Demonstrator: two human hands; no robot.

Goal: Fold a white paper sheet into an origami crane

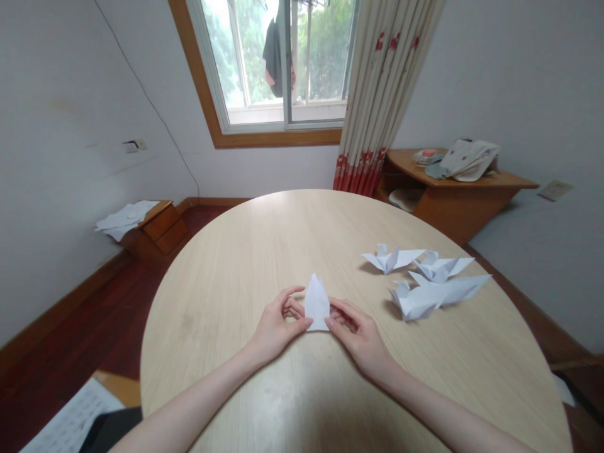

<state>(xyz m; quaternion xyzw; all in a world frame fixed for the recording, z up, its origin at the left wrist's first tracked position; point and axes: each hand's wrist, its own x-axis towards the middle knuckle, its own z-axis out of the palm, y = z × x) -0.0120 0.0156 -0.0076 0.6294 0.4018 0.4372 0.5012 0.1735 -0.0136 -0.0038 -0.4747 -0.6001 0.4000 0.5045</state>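
A small folded sheet of white paper (316, 305) stands between my hands over the round table, its pointed top split into tips and its lower edge straight. My left hand (279, 319) pinches the lower left corner, thumb in front and fingers curled behind. On the other side my right hand (357, 328) grips the lower right edge the same way, its thumb near the bottom corner. The fingertips behind the paper are partly hidden. To the right lie three folded white paper birds: one at the back (389, 259), one beside it (438, 267) and a nearer, larger one (425, 299).
The round wooden table (212, 264) fills the middle. A low cabinet with papers (127, 217) stands at left, a brown desk with a bag (469, 160) at right. Behind are a window and a curtain (377, 82). Printed paper (70, 421) lies at lower left.
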